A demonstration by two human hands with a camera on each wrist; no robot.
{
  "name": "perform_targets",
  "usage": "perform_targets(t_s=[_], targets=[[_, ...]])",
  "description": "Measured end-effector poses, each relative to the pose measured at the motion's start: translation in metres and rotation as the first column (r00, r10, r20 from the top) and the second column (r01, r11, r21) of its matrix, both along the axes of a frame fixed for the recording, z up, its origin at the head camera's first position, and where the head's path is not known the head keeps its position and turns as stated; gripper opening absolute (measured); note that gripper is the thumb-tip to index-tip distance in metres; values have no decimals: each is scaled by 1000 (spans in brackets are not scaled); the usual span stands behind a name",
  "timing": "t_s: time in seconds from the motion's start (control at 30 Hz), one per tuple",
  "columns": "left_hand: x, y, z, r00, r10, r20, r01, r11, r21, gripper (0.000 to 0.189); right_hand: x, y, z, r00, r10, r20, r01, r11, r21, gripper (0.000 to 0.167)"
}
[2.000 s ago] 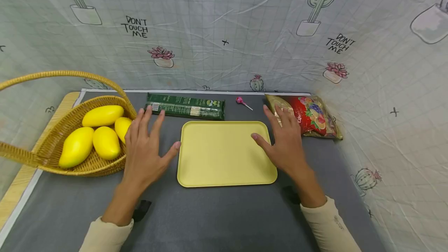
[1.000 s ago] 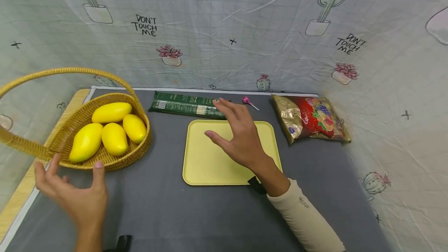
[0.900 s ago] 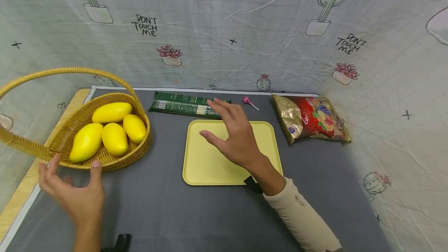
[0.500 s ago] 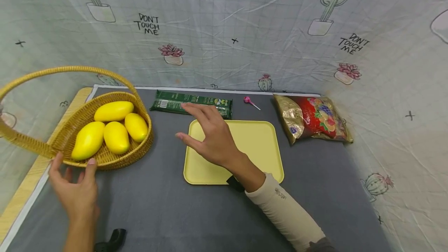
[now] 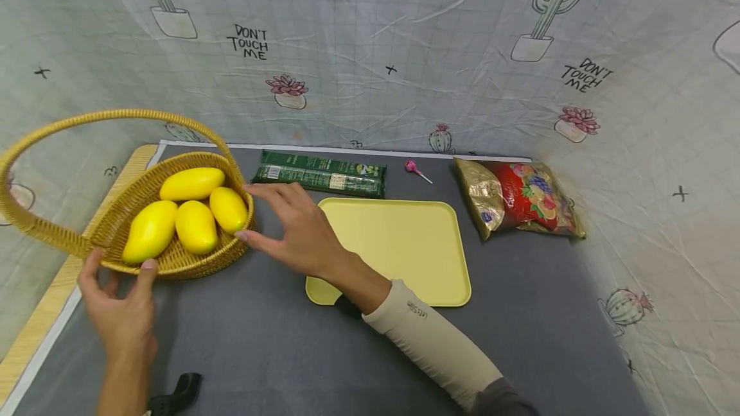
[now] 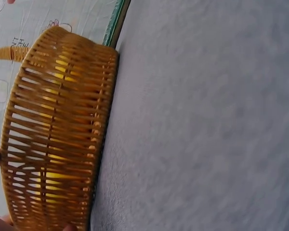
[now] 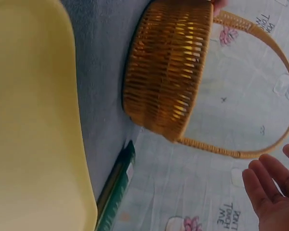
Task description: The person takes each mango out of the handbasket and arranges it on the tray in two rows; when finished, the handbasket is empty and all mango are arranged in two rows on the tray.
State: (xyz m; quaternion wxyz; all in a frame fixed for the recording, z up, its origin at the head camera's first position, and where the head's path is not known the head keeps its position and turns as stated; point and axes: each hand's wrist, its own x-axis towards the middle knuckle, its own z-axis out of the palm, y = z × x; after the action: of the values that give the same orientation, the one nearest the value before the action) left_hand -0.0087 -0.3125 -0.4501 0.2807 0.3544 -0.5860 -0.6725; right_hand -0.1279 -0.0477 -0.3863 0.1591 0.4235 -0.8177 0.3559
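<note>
A woven basket (image 5: 191,269) with a tall handle stands at the left, with several yellow mangoes (image 5: 196,226) inside. My left hand (image 5: 123,310) holds the basket's near left end, thumb and index fingertip at the rim. In the left wrist view, fingertips (image 6: 70,227) show low against the woven wall. My right hand (image 5: 300,233) reaches across the yellow tray's left side with thumb and fingers spread apart. Its fingertips overlap the basket's right rim in the head view, beside the rightmost mango. Nothing is in that hand.
A yellow tray (image 5: 405,249) lies mid-table. Behind it are a long green packet (image 5: 320,172) and a pink lollipop (image 5: 411,166). At the right lies a red and gold bag (image 5: 523,201). A printed cloth (image 5: 347,31) hangs behind the grey table mat (image 5: 260,352).
Both hands moved left, the right one from near the red and gold bag across the tray to the basket. My left hand went from the basket's right side to its near left end.
</note>
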Motion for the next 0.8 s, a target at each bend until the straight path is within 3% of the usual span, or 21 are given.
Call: perform_targets(t_s=[0.23,0.5,0.8], targets=[[-1,-7,-3,999,11,-50,-12,1000,-10,75,-2,-29,-8,996,29,79,-31,999,33,68],[-4,-4,-8,999,-9,-48,6,998,-56,74,-7,-61,-16,993,14,119,-32,988,151,70],[-5,-2,-8,991,-26,-130,21,999,-44,74,-14,-103,-16,967,26,254,-90,965,245,73]])
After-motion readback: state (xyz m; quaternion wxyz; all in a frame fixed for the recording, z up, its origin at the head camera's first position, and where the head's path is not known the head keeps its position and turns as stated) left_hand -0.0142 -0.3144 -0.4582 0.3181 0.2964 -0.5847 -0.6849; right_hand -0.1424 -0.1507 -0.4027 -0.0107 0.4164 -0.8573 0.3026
